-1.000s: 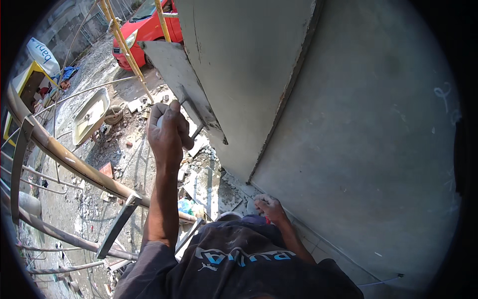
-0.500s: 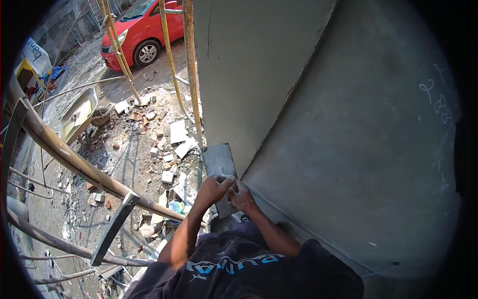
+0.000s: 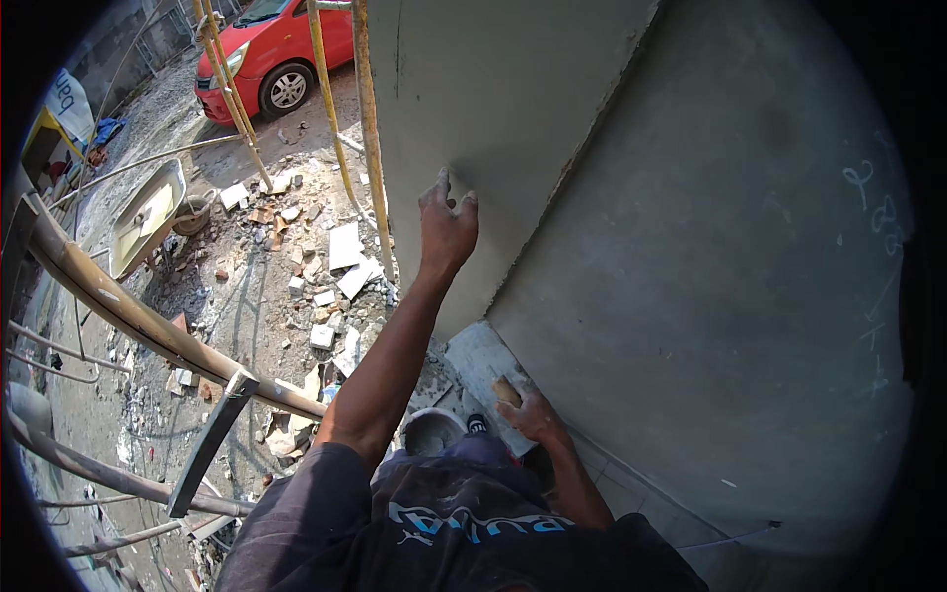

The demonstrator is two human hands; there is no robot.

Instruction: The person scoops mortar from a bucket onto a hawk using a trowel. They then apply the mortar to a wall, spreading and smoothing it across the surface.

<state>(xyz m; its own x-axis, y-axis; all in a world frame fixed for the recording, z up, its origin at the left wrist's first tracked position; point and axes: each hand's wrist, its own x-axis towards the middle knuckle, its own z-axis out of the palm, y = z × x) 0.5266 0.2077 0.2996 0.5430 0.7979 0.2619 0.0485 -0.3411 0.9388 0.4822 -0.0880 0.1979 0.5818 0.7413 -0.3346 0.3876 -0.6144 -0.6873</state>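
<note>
My left hand point(image 3: 449, 232) is raised in front of the smooth grey plastered wall face point(image 3: 493, 89). Its index finger points up and the thumb stands apart; no object shows in it. Whether the fingertips touch the plaster I cannot tell. Low down by the wall corner, my right hand point(image 3: 534, 414) grips a plastering trowel point(image 3: 477, 353) by its tan handle. The trowel's flat rectangular blade is smeared with grey, and its far end lies close to the foot of the wall edge. A round bucket point(image 3: 434, 412) stands below, beside my shoe point(image 3: 477, 424).
A second grey wall point(image 3: 710, 257) with chalk marks fills the right side. Bamboo poles point(image 3: 373, 148) rise at the wall's left edge, and a curved rail point(image 3: 168, 331) crosses the left. Beyond lie rubble point(image 3: 345, 247), a wheelbarrow point(image 3: 148, 217) and a red car point(image 3: 281, 59).
My hands, together at the trowel before, have parted. The left has reached up along the wall; the right has drawn the trowel down and to the right, turning its blade.
</note>
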